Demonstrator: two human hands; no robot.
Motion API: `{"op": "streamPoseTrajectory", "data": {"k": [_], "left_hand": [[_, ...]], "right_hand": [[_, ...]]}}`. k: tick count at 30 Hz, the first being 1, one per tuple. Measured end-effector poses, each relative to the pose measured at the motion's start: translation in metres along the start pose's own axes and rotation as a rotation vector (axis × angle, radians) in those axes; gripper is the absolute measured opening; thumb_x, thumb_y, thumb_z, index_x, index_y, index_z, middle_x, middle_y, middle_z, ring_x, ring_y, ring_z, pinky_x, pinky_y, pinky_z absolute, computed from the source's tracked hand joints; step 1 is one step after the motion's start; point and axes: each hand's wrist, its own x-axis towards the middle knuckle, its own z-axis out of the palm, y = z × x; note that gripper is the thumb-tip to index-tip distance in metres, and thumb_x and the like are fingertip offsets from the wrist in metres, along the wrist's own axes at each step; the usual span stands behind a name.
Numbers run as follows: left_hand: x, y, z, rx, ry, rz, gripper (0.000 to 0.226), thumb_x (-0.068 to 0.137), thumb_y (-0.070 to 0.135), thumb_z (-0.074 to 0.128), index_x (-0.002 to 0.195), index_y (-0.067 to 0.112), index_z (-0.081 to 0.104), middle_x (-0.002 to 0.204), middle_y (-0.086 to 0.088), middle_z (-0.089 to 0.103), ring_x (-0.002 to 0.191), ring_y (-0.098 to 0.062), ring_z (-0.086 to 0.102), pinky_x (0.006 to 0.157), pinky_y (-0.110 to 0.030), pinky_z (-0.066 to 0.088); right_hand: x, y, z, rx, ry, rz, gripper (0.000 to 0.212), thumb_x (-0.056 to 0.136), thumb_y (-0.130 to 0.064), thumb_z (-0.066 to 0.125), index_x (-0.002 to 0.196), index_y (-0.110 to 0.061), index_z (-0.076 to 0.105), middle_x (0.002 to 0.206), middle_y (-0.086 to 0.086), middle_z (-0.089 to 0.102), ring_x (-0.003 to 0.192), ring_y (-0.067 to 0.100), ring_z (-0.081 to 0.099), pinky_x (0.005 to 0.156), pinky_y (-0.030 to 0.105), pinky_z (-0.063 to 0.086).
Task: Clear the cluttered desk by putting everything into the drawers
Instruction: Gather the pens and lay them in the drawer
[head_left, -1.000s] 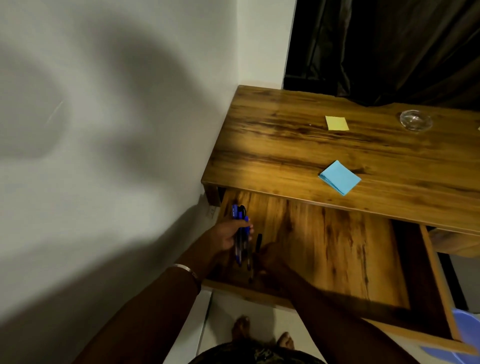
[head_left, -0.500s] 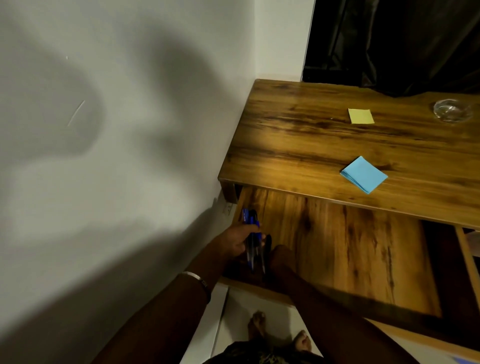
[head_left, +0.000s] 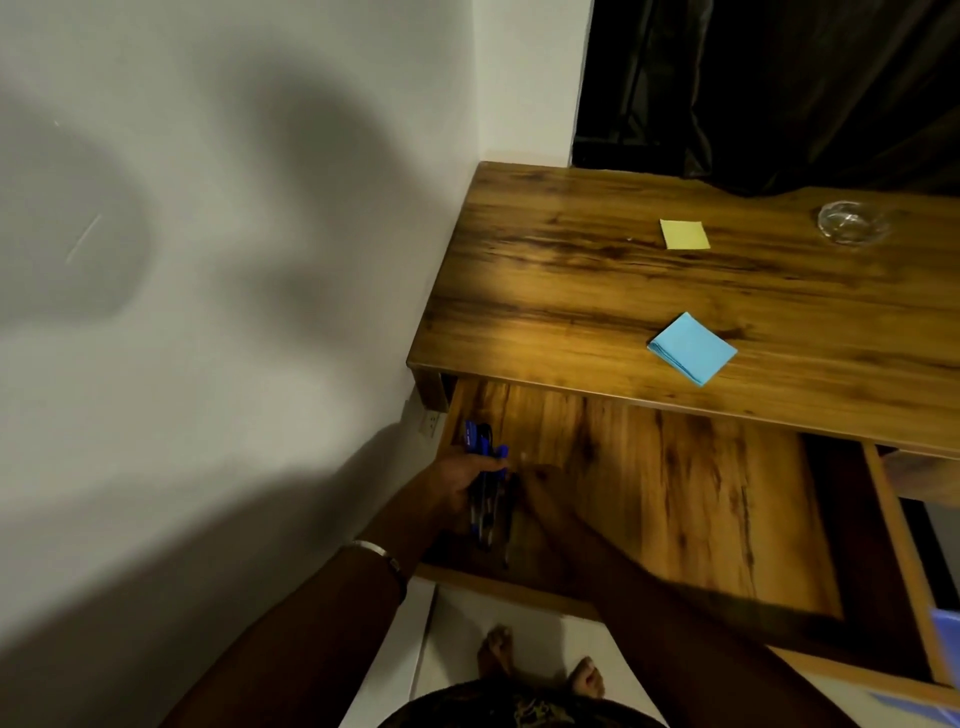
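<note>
1. Holding a bundle of blue-capped pens (head_left: 485, 486), my left hand (head_left: 460, 480) sits low at the left end of the open wooden drawer (head_left: 675, 493), in the lower middle of the frame; its fingers are curled round the bundle.
2. My right hand (head_left: 540, 486) is just beside the pens on their right, blurred and in shadow, so I cannot tell whether its fingers are loose or pinching something.
3. The pens' long axis runs roughly up and down the frame, blue caps toward the upper edge and the desk (head_left: 571, 291), tips toward the drawer's front rail. They lie parallel to the drawer's left wall, so I judge they only need lowering and letting go.
4. A yellow square sticky pad (head_left: 684, 234), a light blue square paper pad (head_left: 692, 349) and a clear glass dish (head_left: 853, 222) remain on the desk, toward the upper right.
</note>
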Motion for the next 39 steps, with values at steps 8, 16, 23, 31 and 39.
{"op": "streamPoseTrajectory", "data": {"k": [8, 16, 23, 31, 39], "left_hand": [[0.010, -0.002, 0.024, -0.083, 0.031, 0.003, 0.004, 0.086, -0.001, 0.063, 0.089, 0.002, 0.062, 0.087, -0.015, 0.062, 0.079, -0.028, 0.061, 0.073, -0.040, 0.052], [0.016, -0.004, 0.027, -0.099, 0.035, -0.042, 0.013, 0.093, 0.009, 0.057, 0.080, 0.006, 0.057, 0.075, -0.008, 0.055, 0.068, -0.018, 0.056, 0.063, -0.031, 0.050], [0.014, -0.004, 0.027, -0.065, -0.029, -0.110, 0.014, 0.096, 0.002, 0.047, 0.088, 0.007, 0.058, 0.074, -0.008, 0.059, 0.069, -0.016, 0.056, 0.058, -0.026, 0.053], [0.013, -0.005, 0.032, 0.026, -0.080, -0.026, 0.009, 0.088, -0.001, 0.061, 0.085, 0.007, 0.062, 0.078, -0.007, 0.066, 0.073, -0.019, 0.061, 0.064, -0.030, 0.052], [0.020, -0.011, 0.055, 0.150, -0.081, 0.060, 0.016, 0.085, -0.005, 0.062, 0.081, 0.010, 0.062, 0.078, -0.008, 0.064, 0.068, -0.018, 0.061, 0.054, -0.024, 0.052]], "right_hand": [[0.008, -0.006, -0.032, 0.061, -0.328, -0.019, 0.022, 0.083, -0.003, 0.070, 0.097, -0.019, 0.065, 0.097, 0.004, 0.068, 0.085, 0.015, 0.066, 0.067, 0.025, 0.057], [0.011, 0.006, -0.047, -0.293, -0.007, 0.003, 0.014, 0.088, -0.004, 0.061, 0.100, 0.002, 0.065, 0.096, 0.018, 0.063, 0.075, 0.026, 0.059, 0.056, 0.019, 0.045], [0.011, 0.040, -0.050, -0.798, 0.041, 0.058, 0.056, 0.090, -0.025, 0.064, 0.134, 0.001, 0.042, 0.138, 0.018, 0.047, 0.128, 0.030, 0.047, 0.103, 0.033, 0.036], [0.003, 0.017, -0.048, -0.393, 0.153, -0.149, 0.031, 0.098, -0.037, 0.048, 0.106, -0.012, 0.065, 0.103, 0.011, 0.068, 0.088, 0.016, 0.063, 0.075, 0.027, 0.048], [0.006, 0.001, -0.067, -0.043, -0.038, -0.033, 0.022, 0.088, -0.034, 0.067, 0.091, -0.013, 0.073, 0.088, 0.006, 0.072, 0.080, 0.016, 0.069, 0.062, 0.027, 0.054]]}}
